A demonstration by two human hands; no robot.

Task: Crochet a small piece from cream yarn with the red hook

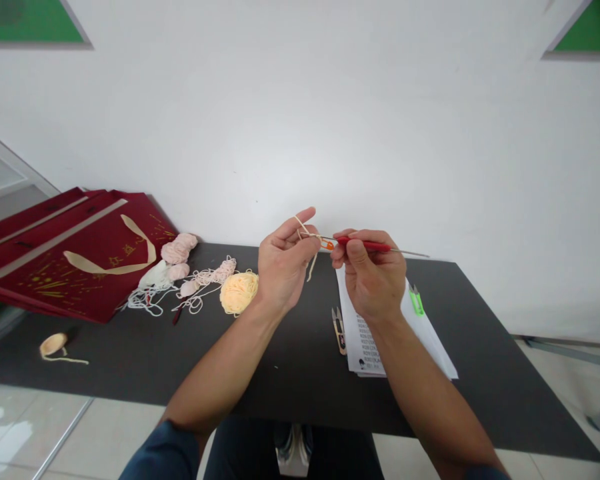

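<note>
Above the dark table, my right hand grips a crochet hook by its red handle, the thin metal shaft pointing left. My left hand pinches cream yarn near the hook's tip, with its index finger raised and a strand looped over it. A short tail of that yarn hangs below the fingers. Between the two hands an orange stitch marker dangles close to the yarn. My fingers hide the hook's tip and most of the stitches.
Printed sheets lie under my right arm, with thread snips beside them and green snips on top. At left are a yellow yarn ball, pink yarn, dark red bags and a small crocheted piece. A white wall stands behind.
</note>
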